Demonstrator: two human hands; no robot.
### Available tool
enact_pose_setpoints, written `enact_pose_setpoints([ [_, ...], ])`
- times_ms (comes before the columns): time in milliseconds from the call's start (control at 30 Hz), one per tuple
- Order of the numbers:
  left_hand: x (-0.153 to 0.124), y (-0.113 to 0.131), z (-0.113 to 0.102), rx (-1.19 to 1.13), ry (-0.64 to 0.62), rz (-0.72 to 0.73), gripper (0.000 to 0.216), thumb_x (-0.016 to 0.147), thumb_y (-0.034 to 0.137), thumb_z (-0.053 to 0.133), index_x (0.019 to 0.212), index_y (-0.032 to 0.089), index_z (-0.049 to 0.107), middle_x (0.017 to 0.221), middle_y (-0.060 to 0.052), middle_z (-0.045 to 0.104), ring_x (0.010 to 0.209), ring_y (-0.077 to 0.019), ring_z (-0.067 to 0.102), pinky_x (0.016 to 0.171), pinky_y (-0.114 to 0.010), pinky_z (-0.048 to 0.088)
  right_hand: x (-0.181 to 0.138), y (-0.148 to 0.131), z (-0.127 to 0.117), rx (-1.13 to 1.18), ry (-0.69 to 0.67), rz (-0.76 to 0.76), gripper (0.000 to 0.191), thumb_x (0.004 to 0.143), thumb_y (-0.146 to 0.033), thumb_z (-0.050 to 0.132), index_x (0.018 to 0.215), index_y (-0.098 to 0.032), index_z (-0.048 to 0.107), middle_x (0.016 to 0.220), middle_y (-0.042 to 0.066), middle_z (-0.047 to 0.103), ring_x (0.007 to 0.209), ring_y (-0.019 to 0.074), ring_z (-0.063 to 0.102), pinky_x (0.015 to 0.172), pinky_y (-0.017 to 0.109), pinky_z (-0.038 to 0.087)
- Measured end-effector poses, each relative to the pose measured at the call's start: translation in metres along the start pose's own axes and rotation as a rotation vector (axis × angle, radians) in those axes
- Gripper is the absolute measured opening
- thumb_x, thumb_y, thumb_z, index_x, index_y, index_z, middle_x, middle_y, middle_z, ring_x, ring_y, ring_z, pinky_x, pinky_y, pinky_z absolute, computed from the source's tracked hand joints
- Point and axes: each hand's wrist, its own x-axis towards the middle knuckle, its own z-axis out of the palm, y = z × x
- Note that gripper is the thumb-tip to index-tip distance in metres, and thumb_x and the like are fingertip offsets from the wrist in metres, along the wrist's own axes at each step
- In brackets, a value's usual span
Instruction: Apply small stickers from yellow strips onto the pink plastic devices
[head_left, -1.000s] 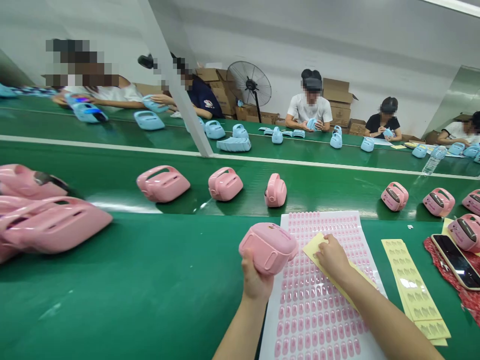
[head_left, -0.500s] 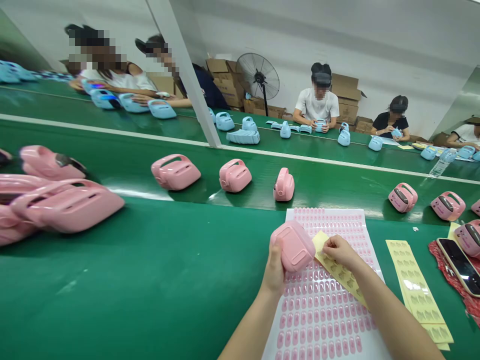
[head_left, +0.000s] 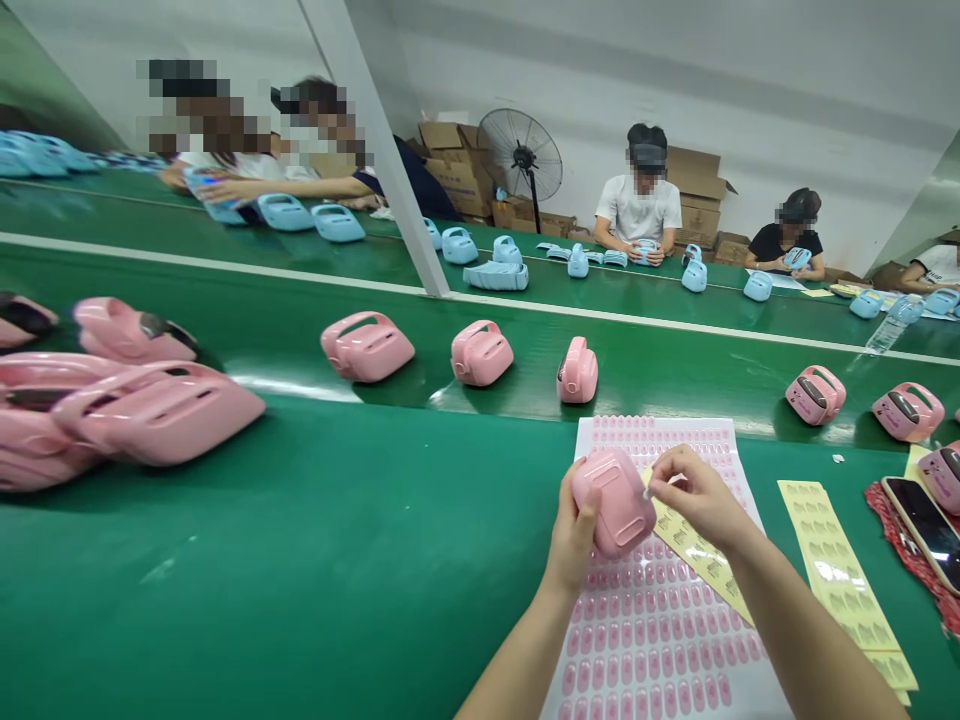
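My left hand is closed around a pink plastic case with rounded corners, its flat side with two raised oblong pads turned up. Right beside the case, my right hand pinches a small pale sticker at the case's right edge; whether the sticker touches it I cannot tell. Below the hands, a yellow sticker strip lies slantwise across a white sheet of pink oval stickers. My right forearm crosses part of the white sheet.
Pink cases are piled at the left, and more stand along the green belt. To the right lie yellow sticker strips and a phone on red cloth. Co-workers sit opposite, handling blue cases. A post rises beyond the belt.
My right hand has come up off the yellow strip, now with a small pale sticker at its fingertips. The pink case has tilted and shifted slightly right in view.
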Motion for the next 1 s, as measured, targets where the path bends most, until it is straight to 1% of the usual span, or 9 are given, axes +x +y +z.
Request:
enact_pose_setpoints([
  [67, -0.001, -0.002, 0.000, 0.022, -0.007, 0.011, 0.066, 0.062, 0.064, 0.058, 0.109, 0.019, 0.050, 0.125, -0.011, 0.046, 0.117, -0.0305, 0.040, 0.095, -0.037, 0.032, -0.001, -0.006, 0.009, -0.067, -0.020, 0.016, 0.008, 0.067, -0.024, 0.056, 0.063, -0.018, 0.053, 0.079, 0.001, 0.045, 0.074, 0.0135, 0.048, 0.064, 0.026, 0.043],
  [167, -0.002, -0.004, 0.001, 0.062, -0.024, 0.013, 0.071, 0.061, 0.066, 0.057, 0.114, 0.020, 0.046, 0.127, -0.012, 0.044, 0.118, -0.0313, 0.038, 0.097, -0.040, 0.030, 0.000, -0.006, 0.017, -0.134, -0.006, 0.051, 0.006, 0.066, -0.018, 0.056, 0.060, -0.017, 0.053, 0.078, 0.001, 0.043, 0.074, 0.0134, 0.048, 0.066, 0.027, 0.043],
  [367, -0.004, -0.002, 0.004, 0.053, -0.010, 0.008, 0.072, 0.061, 0.066, 0.057, 0.115, 0.020, 0.046, 0.124, -0.012, 0.047, 0.115, -0.0315, 0.042, 0.092, -0.039, 0.034, 0.001, 0.000, 0.019, -0.178, 0.008, 0.040, 0.007, 0.064, -0.014, 0.058, 0.059, -0.017, 0.054, 0.080, 0.001, 0.043, 0.076, 0.0138, 0.048, 0.069, 0.028, 0.043],
  [600, -0.004, -0.004, 0.002, 0.053, -0.020, -0.003, 0.076, 0.061, 0.068, 0.055, 0.117, 0.019, 0.043, 0.127, -0.013, 0.043, 0.117, -0.0319, 0.039, 0.095, -0.040, 0.031, -0.001, 0.002, 0.022, -0.224, 0.052, -0.002, 0.010, 0.066, -0.015, 0.057, 0.058, -0.018, 0.051, 0.079, 0.002, 0.043, 0.076, 0.0148, 0.048, 0.069, 0.029, 0.045],
  [700, -0.004, -0.006, 0.001, 0.056, -0.013, 0.003, 0.073, 0.062, 0.066, 0.056, 0.116, 0.019, 0.043, 0.127, -0.013, 0.043, 0.117, -0.0312, 0.039, 0.095, -0.039, 0.031, -0.005, 0.003, 0.026, -0.292, 0.093, -0.074, 0.012, 0.068, -0.014, 0.054, 0.059, -0.018, 0.048, 0.080, 0.003, 0.042, 0.074, 0.0152, 0.047, 0.066, 0.030, 0.046],
  [767, -0.004, -0.006, 0.001, 0.051, 0.002, -0.002, 0.071, 0.062, 0.065, 0.057, 0.116, 0.020, 0.044, 0.127, -0.012, 0.044, 0.116, -0.0308, 0.040, 0.094, -0.038, 0.032, -0.009, 0.004, 0.031, -0.362, 0.134, -0.158, 0.011, 0.070, -0.014, 0.051, 0.062, -0.019, 0.046, 0.080, 0.004, 0.042, 0.072, 0.0157, 0.047, 0.065, 0.031, 0.047],
  [867, -0.003, -0.007, 0.000, 0.034, 0.026, -0.009, 0.069, 0.062, 0.062, 0.060, 0.115, 0.020, 0.045, 0.125, -0.011, 0.046, 0.115, -0.0300, 0.042, 0.091, -0.034, 0.035, -0.015, 0.007, 0.039, -0.459, 0.184, -0.305, 0.009, 0.076, -0.016, 0.045, 0.067, -0.018, 0.048, 0.084, 0.007, 0.044, 0.076, 0.0187, 0.047, 0.070, 0.036, 0.046],
  [933, -0.002, -0.008, 0.000, 0.028, 0.034, -0.005, 0.067, 0.062, 0.061, 0.060, 0.114, 0.020, 0.046, 0.122, -0.011, 0.048, 0.113, -0.0295, 0.044, 0.089, -0.034, 0.037, -0.017, 0.007, 0.039, -0.435, 0.177, -0.373, 0.011, 0.079, -0.019, 0.044, 0.070, -0.019, 0.049, 0.087, 0.009, 0.045, 0.079, 0.0195, 0.048, 0.072, 0.037, 0.046],
  [1000, -0.001, -0.006, 0.000, 0.014, 0.033, -0.010, 0.065, 0.063, 0.061, 0.059, 0.112, 0.019, 0.047, 0.119, -0.010, 0.050, 0.110, -0.0287, 0.046, 0.087, -0.034, 0.038, -0.016, 0.006, 0.031, -0.319, 0.208, -0.383, 0.009, 0.080, -0.022, 0.045, 0.073, -0.019, 0.050, 0.088, 0.008, 0.046, 0.081, 0.0187, 0.049, 0.070, 0.034, 0.047],
])
